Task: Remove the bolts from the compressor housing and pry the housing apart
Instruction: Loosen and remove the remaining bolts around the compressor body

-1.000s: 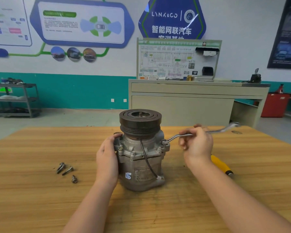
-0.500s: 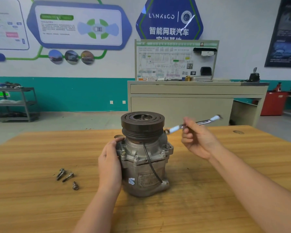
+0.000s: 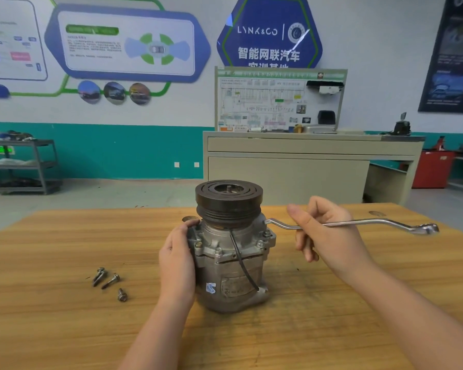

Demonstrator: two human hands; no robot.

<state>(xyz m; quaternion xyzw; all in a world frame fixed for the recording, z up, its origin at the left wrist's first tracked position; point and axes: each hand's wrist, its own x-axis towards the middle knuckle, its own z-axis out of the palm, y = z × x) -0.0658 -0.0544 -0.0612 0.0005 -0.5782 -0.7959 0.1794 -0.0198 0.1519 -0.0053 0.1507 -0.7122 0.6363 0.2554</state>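
Note:
A grey metal compressor stands upright mid-table, a black grooved pulley on top. Several bolts sit in its flange. My left hand holds the housing's left side, fingertips up by the flange. My right hand grips the shaft of a silver offset ring wrench. The wrench's near end reaches the flange at the housing's upper right, where the pulley hides its tip. Three loose bolts lie on the table to the left.
The wooden table spans the whole foreground. Behind it stand a beige counter with a wiring display board, a metal shelf cart at far left and a red bin at right.
My right hand lifted the wrench off a front-right bolt, swung it up behind the pulley, then brought it back level to the flange's upper right. My left hand kept hold of the housing.

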